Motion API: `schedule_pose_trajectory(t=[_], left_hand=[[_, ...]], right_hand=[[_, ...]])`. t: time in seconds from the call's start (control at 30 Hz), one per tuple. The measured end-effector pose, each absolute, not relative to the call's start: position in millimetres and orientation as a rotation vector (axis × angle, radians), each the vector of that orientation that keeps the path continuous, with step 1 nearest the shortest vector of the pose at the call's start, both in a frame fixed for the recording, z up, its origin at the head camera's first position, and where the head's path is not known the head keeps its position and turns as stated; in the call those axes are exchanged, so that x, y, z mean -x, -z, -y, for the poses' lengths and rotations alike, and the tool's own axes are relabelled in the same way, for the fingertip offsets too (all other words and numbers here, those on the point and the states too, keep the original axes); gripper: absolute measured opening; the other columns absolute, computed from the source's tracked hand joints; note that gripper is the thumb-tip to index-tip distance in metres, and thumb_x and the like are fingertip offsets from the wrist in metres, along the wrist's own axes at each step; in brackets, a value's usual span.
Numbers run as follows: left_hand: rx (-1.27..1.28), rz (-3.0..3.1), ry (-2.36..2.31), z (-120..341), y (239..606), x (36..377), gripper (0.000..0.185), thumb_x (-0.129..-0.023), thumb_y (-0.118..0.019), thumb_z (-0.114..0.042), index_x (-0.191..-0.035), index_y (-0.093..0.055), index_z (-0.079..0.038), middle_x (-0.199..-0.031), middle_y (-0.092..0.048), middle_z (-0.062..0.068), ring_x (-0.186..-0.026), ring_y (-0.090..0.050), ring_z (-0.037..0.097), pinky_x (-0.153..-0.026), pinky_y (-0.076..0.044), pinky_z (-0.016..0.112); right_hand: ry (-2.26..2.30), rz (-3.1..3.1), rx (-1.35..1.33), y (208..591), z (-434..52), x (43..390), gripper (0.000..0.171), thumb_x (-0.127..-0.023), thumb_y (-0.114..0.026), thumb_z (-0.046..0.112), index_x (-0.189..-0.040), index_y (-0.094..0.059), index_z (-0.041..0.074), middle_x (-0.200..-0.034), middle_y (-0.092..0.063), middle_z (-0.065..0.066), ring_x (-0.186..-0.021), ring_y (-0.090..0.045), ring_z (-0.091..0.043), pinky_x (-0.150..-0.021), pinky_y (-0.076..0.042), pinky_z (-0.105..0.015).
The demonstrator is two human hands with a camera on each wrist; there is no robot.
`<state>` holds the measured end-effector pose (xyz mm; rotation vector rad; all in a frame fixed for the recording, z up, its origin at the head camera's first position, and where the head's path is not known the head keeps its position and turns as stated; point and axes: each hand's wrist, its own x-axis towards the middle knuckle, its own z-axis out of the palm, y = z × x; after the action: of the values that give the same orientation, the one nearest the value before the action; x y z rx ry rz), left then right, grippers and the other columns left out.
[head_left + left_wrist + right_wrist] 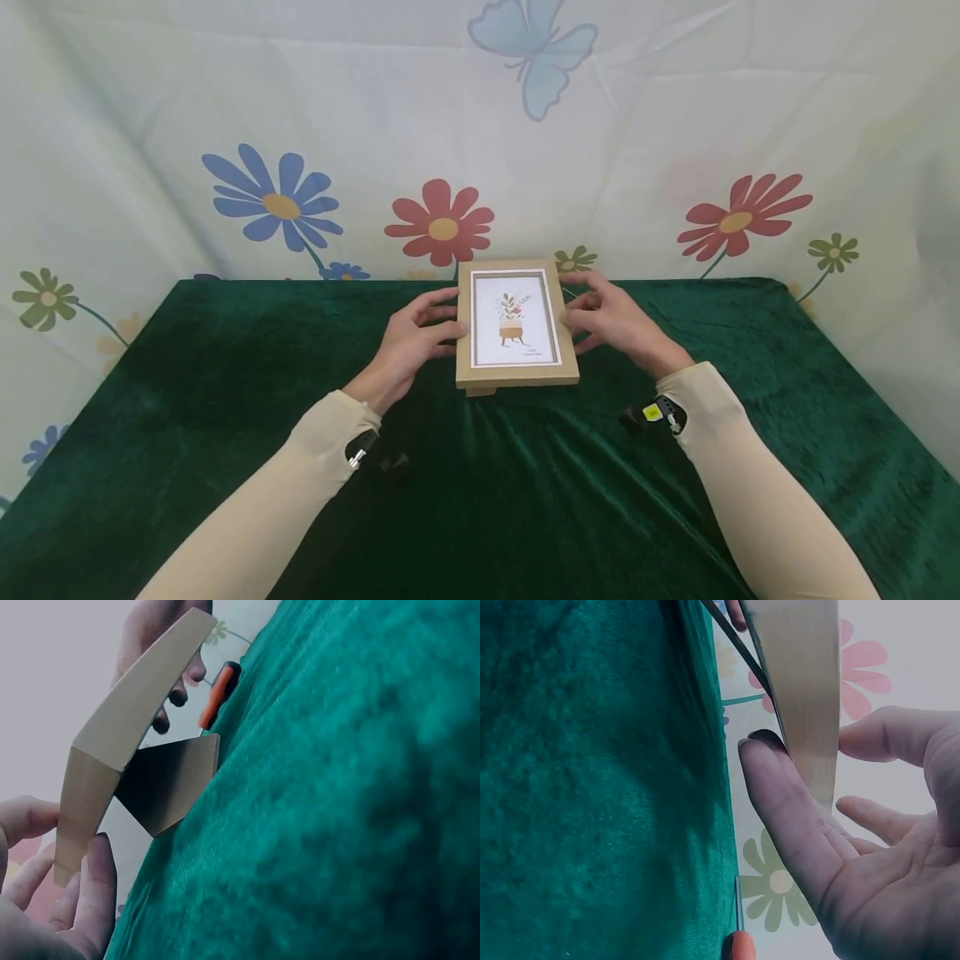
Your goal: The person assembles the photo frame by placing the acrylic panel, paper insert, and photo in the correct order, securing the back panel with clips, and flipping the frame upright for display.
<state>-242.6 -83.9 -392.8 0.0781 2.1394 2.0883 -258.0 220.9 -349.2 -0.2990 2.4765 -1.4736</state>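
A light wooden picture frame [517,375] holds a print of a potted plant inside a white border. My left hand [405,342] grips its left side, thumb on the front edge and fingers behind. On the opposite side my right hand [622,321] pinches the right edge between thumb and fingers. From the back of the frame a flat stand leg [176,780] slants down to the green cloth in the left wrist view. The frame leans back on this leg, its lower edge raised over the cloth.
A screwdriver [219,694] with an orange and black handle lies on the green velvet cloth [525,500] beyond the frame; its metal shaft shows in the right wrist view. A flower-printed curtain [337,100] hangs behind the table and along both sides.
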Motion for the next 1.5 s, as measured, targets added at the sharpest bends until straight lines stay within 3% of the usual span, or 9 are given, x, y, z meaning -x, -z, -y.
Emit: schedule_pose_trajectory(t=[0.23,0.93,1.5], left_hand=[[-0.098,-2.194,-2.032,87.1,394.1,242.7,0.053,-0.100,-0.076,-0.015,-0.151,-0.059,-0.018,-0.144,-0.057,0.012,-0.119,-0.065,0.031,-0.098,-0.058,0.044],[-0.088,-2.278,-1.931,91.8,402.5,246.6,0.051,-0.101,-0.075,-0.015,-0.150,-0.060,-0.017,-0.141,-0.057,0.013,-0.119,-0.064,0.031,-0.095,-0.060,0.041],[-0.110,-2.322,-1.886,91.2,400.3,246.3,0.053,-0.101,-0.075,-0.015,-0.151,-0.058,-0.015,-0.141,-0.057,0.014,-0.115,-0.066,0.031,-0.095,-0.060,0.041]], right_hand=[[1.476,-2.442,0.315,356.1,-219.1,258.4,0.068,-0.101,-0.068,0.014,-0.162,-0.038,0.015,-0.131,-0.059,-0.026,-0.109,-0.068,-0.041,-0.082,-0.064,-0.049],[1.495,-2.383,0.320,372.0,-213.6,260.6,0.069,-0.102,-0.067,0.011,-0.163,-0.035,0.010,-0.135,-0.052,-0.027,-0.110,-0.067,-0.041,-0.087,-0.063,-0.049],[1.456,-2.442,0.276,375.1,-208.3,262.7,0.066,-0.102,-0.066,0.011,-0.162,-0.038,0.011,-0.136,-0.053,-0.025,-0.109,-0.067,-0.039,-0.083,-0.064,-0.046]])
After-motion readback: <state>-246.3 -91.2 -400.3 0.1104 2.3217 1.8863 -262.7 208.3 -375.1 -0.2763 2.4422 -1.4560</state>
